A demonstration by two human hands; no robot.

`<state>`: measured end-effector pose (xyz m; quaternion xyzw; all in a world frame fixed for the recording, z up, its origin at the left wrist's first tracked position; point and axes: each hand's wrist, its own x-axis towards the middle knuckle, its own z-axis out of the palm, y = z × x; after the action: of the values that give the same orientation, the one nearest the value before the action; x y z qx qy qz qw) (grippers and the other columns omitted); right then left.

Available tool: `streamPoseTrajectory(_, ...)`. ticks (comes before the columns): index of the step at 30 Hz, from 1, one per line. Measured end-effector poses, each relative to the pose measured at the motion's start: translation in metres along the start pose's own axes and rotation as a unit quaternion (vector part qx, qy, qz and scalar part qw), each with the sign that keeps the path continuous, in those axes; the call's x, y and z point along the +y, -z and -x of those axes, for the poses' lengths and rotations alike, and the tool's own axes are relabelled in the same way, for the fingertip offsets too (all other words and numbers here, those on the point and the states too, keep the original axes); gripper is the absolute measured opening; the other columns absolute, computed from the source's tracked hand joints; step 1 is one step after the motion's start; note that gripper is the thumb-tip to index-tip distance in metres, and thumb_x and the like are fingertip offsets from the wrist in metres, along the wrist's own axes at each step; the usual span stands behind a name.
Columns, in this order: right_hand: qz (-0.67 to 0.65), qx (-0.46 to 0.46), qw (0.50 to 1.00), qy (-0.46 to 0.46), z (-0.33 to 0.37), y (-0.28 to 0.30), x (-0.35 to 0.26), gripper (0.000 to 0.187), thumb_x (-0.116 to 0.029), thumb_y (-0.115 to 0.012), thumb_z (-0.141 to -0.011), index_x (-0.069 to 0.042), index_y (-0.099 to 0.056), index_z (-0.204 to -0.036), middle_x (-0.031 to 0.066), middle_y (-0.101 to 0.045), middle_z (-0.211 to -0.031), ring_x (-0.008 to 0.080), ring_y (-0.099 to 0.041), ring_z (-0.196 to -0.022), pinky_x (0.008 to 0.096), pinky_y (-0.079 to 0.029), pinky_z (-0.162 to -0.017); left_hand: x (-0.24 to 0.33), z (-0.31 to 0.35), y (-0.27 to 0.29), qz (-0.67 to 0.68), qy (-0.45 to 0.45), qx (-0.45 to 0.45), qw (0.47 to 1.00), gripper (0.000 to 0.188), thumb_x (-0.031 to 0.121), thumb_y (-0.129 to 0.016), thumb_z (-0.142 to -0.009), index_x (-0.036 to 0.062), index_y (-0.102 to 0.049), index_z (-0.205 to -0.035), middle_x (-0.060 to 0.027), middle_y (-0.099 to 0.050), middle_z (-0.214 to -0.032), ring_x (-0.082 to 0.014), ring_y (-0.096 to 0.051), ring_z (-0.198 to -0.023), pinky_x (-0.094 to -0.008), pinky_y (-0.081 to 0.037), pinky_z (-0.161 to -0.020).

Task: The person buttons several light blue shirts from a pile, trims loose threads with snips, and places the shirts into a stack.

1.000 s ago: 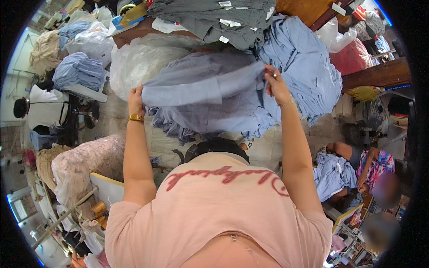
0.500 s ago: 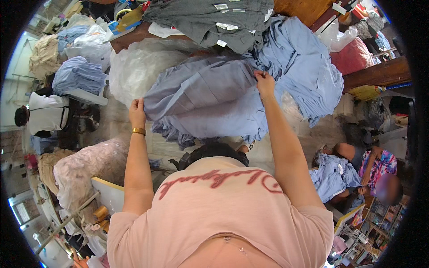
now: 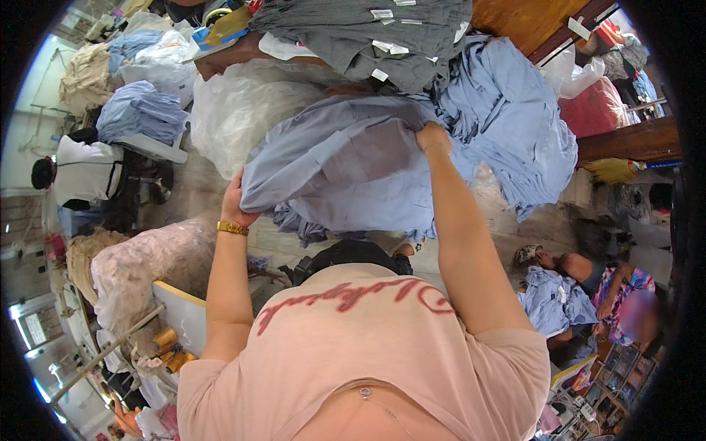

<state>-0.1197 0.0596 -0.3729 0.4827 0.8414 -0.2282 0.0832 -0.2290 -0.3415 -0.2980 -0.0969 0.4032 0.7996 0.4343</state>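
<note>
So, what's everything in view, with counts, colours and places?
Thin cloth piece: one, blue-grey, spread between the hands
Rounded cloth heap: one, pale blue, upper right
Flat cloth pile with tags: one, dark grey, top centre
Puffy translucent plastic bag: one, whitish, left of centre
Folded cloth stack: one, pale blue, upper left
Bulky plastic-wrapped bundle: one, pinkish, lower left
Thread spools: at least two, golden, lower left
Person in plain top: one, white top, left
Person in patterned top: one, multicoloured top, right
Other clutter: uncounted, mixed colours, around the rim
Left hand: one, bare, at cloth's left end
Right hand: one, bare, at cloth's right end
</note>
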Motion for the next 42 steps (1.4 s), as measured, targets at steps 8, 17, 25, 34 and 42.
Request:
streamPoseTrajectory(8,-0.805,0.135,0.578,-0.024,0.058,0.055,0.093,0.018,-0.021,-0.055,-0.080,-0.010,-0.043,-0.074,0.0021,-0.042,-0.056,0.0098,-0.035,-0.038,0.0225,-0.025,-0.031,0.045,0.006,-0.072,-0.130,-0.211,-0.020,0.969,0.020,0.013,-0.046,-0.086,0.0031,-0.051,-0.102,-0.0067,-0.057,-0.100,-0.0160,-0.055,-0.090,-0.0309,-0.045,-0.076)
streamPoseTrajectory(17,-0.387,0.224,0.878,0.169,0.164,0.262,0.050,0.008,-0.013,-0.057,-0.080,-0.006,-0.052,-0.078,-0.0014,-0.048,-0.060,0.0033,-0.035,-0.042,0.0184,-0.027,-0.037,0.187,0.032,-0.166,-0.049,-0.468,-0.069,0.880,0.033,0.024,-0.049,-0.085,0.0049,-0.048,-0.112,-0.0087,-0.053,-0.110,-0.0219,-0.052,-0.097,-0.0379,-0.040,-0.085)
streamPoseTrajectory(25,-0.411,0.004,0.911,0.032,0.168,0.116,0.124,0.010,-0.015,-0.053,-0.080,-0.007,-0.050,-0.077,-0.0014,-0.044,-0.060,0.0072,-0.039,-0.045,0.0221,-0.032,-0.041,0.125,-0.012,-0.066,-0.356,-0.161,0.104,0.914,0.032,0.016,-0.055,-0.080,-0.0001,-0.050,-0.108,-0.0096,-0.056,-0.102,-0.0218,-0.053,-0.093,-0.0319,-0.043,-0.082)
streamPoseTrajectory(34,-0.674,-0.130,0.689,-0.233,0.215,-0.044,0.174,0.011,-0.010,-0.058,-0.075,-0.005,-0.048,-0.073,0.0018,-0.043,-0.056,0.0101,-0.041,-0.042,0.0234,-0.032,-0.039,0.043,0.025,0.050,-0.014,-0.023,0.090,0.996,0.037,0.030,-0.047,-0.085,0.0026,-0.049,-0.110,-0.0094,-0.056,-0.106,-0.0244,-0.053,-0.096,-0.0389,-0.042,-0.086)
streamPoseTrajectory(42,-0.433,-0.120,0.889,-0.086,0.170,-0.029,0.153,0.022,-0.021,-0.059,-0.075,-0.002,-0.059,-0.088,0.0049,-0.055,-0.065,0.0130,-0.051,-0.058,0.0255,-0.039,-0.052,0.045,0.044,0.066,-0.034,-0.033,0.099,0.994,0.032,0.016,-0.054,-0.082,-0.0001,-0.048,-0.110,-0.0107,-0.056,-0.106,-0.0209,-0.054,-0.096,-0.0337,-0.046,-0.080)
